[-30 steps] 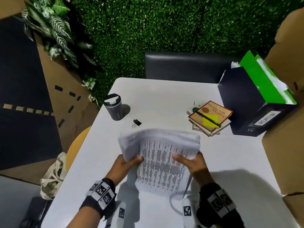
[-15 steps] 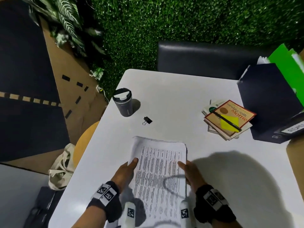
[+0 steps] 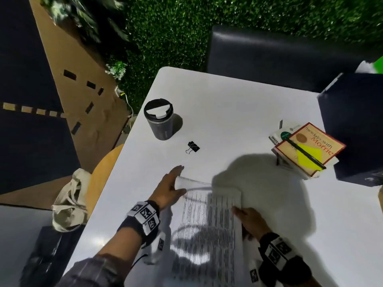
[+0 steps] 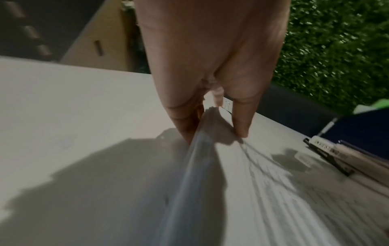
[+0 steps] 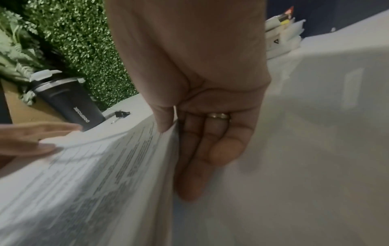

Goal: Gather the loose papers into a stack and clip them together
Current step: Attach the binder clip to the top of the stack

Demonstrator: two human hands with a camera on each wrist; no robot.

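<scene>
A stack of printed papers (image 3: 209, 224) lies near the table's front edge, blurred by motion. My left hand (image 3: 180, 181) is at its far left corner, with the thumb on top and straight fingers along the left edge. In the left wrist view that hand (image 4: 212, 129) straddles the raised edge of the papers (image 4: 263, 191). My right hand (image 3: 240, 214) holds the right edge. In the right wrist view its thumb (image 5: 163, 123) is on top of the papers (image 5: 94, 174) with the fingers beneath. A black binder clip (image 3: 193, 146) lies loose on the white table (image 3: 238, 112), beyond the left hand.
A dark travel mug (image 3: 159, 121) stands left of the clip. Books with a pen and a yellow note (image 3: 306, 148) sit at the right, against a dark binder box (image 3: 352, 125). A black chair (image 3: 269, 56) is behind the table, and a cloth bag (image 3: 68, 204) hangs off its left side.
The papers went from held up on edge to lying nearly flat. My left hand slid forward along the left edge to the far corner. The right hand stays on the right edge.
</scene>
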